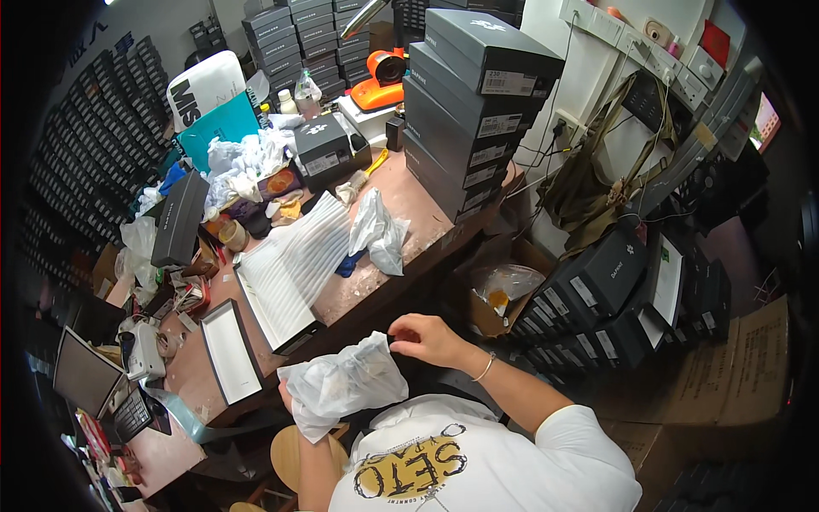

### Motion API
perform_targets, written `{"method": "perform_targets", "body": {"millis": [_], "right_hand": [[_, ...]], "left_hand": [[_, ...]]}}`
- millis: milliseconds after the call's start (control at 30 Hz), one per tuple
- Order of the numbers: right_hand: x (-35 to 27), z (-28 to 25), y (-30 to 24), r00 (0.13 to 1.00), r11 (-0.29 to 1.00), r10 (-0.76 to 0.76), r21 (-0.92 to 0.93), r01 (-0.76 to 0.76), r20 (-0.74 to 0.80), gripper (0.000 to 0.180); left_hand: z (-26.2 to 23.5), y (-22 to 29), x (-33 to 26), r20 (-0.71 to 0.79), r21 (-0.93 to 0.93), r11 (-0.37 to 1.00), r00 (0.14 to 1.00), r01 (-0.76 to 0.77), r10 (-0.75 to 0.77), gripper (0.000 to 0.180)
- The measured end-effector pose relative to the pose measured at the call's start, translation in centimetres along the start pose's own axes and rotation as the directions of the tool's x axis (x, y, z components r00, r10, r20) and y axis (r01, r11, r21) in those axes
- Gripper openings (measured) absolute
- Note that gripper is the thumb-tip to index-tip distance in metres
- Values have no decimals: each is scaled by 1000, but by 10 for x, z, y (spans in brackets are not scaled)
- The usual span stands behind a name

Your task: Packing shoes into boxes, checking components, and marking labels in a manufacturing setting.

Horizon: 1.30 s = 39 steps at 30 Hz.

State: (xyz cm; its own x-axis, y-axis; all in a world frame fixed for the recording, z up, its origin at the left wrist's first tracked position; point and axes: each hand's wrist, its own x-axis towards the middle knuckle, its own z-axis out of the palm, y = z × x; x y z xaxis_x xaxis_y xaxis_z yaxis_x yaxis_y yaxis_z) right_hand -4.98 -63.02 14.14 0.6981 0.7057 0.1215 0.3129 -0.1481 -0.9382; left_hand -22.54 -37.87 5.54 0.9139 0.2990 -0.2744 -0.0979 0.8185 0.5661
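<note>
A crinkled white plastic bag (345, 384), its contents only a vague pale shape, is held in front of my chest. My left hand (287, 395), mostly hidden behind the bag, grips its left side. At the bag's upper right corner, my right hand (424, 338) is closed in a pinch on the edge. Just beyond, an open shoebox (286, 327) lies on the table with striped white wrapping sheet (299, 247) spread over it. A second white bag (380, 232) rests to the right of that sheet. The box's shallow lid (230, 352) lies inside up on the left.
A tall stack of dark shoeboxes (465, 119) stands at the table's right end. Behind are crumpled white paper (243, 162), a closed shoebox (324, 149) and an orange device (380, 81). More boxes (597, 290) and a carton (503, 294) sit low on the right.
</note>
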Motion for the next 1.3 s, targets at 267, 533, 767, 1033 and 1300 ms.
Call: {"method": "perform_targets", "body": {"millis": [267, 533, 767, 1033, 1300], "right_hand": [[-22, 46, 19, 839, 757, 204, 462, -462, 505, 56], [-20, 16, 12, 830, 784, 185, 431, -448, 526, 80], [-35, -1, 35, 793, 694, 295, 451, -561, 533, 59], [-23, 13, 29, 915, 720, 404, 611, -329, 16, 49], [55, 80, -8, 920, 679, 330, 623, -388, 212, 53]], "left_hand": [[48, -1, -14, -155, 63, 997, 988, 36, -26, 55], [-37, 15, -6, -171, 319, 946, 978, -62, 122, 38], [-55, 140, 20, -310, 77, 839, 787, -539, 534, 33], [73, 172, 0, 402, 856, -201, 369, -476, 838, 36], [-3, 123, 99, -293, 308, 946, 936, -101, 195, 23]]}}
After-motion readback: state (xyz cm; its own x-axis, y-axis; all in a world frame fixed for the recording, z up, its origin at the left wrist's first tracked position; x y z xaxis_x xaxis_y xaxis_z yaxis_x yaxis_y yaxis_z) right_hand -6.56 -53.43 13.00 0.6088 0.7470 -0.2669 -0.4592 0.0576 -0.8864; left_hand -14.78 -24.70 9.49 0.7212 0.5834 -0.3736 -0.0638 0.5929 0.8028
